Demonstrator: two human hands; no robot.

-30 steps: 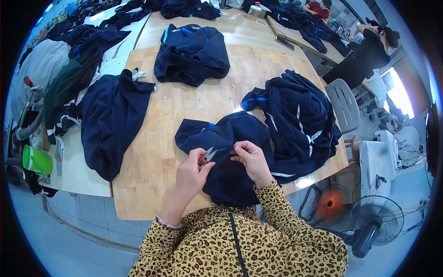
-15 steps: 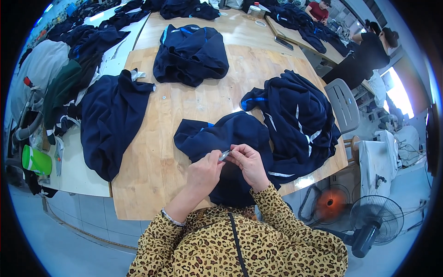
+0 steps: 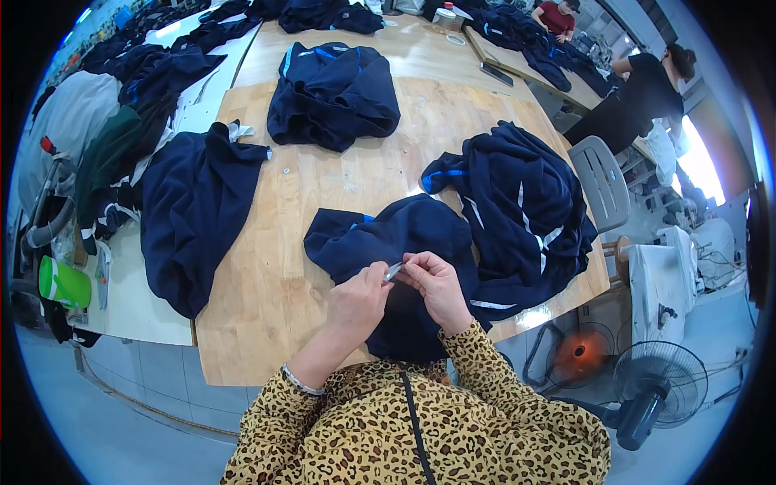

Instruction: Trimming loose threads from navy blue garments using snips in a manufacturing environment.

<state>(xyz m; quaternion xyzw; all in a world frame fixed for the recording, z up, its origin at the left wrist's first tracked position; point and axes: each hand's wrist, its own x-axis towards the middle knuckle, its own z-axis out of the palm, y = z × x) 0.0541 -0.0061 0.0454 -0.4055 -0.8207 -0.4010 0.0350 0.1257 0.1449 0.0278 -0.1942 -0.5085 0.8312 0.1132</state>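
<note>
Over a navy garment (image 3: 420,230) at the table's near side, my two hands meet fingertip to fingertip. My left hand (image 3: 358,297) is closed, its thumb and forefinger pinching a small pale, shiny piece (image 3: 393,272) too small to name. At that piece's upper right end, the fingers of my right hand (image 3: 437,284) are pinched together on it. The garment lies bunched beneath both hands, hanging toward my body. Right beside it sits a heap of navy garments (image 3: 525,206) with white strips and a blue trim.
Another navy garment (image 3: 198,218) lies at the left, and a folded navy pile (image 3: 333,97) farther back on the wooden table (image 3: 267,323). A grey chair (image 3: 600,184) and a standing fan (image 3: 659,384) are at the right. Two people work at the far right, one in black (image 3: 638,101).
My hands and the small pale piece stay almost where they were. At the far right, the person in black has shifted posture, with the head and arm moved.
</note>
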